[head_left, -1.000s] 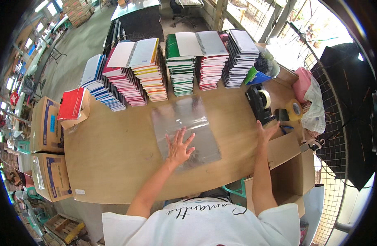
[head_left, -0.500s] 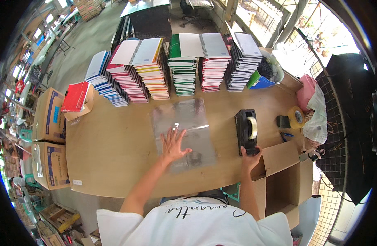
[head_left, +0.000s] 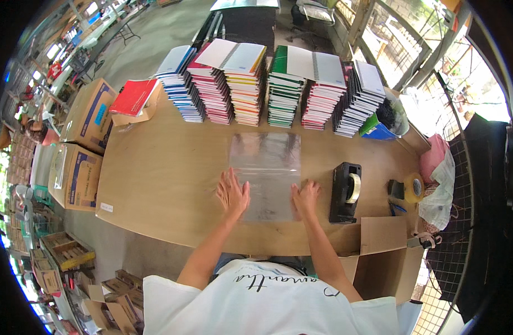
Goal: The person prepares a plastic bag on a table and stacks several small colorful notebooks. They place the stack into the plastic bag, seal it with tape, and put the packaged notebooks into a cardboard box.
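A clear plastic sheet (head_left: 267, 162), or perhaps a stack of them, lies flat on the table in front of me. At its left edge rests my left hand (head_left: 233, 192), open, with the fingers stretched away from me. My right hand (head_left: 305, 195) lies at the sheet's right edge, palm down, its fingers slightly bent and apart; no held object shows. Just right of that hand stands a black tape dispenser (head_left: 341, 209) with a roll of clear tape (head_left: 353, 188) in it. Neither hand touches the dispenser.
Several stacks of spiral notebooks (head_left: 284, 103) line the table's far side. A red notebook (head_left: 134, 96) lies on a small carton at the far left. To the right are a tape roll (head_left: 414, 188), a blue pen (head_left: 397, 207) and an open cardboard box (head_left: 383, 234). Closed cartons (head_left: 77, 176) stand left.
My right hand has let go of the tape dispenser and moved left to the sheet's right edge. My left hand has gone from the sheet's middle to its left edge. The view has shifted.
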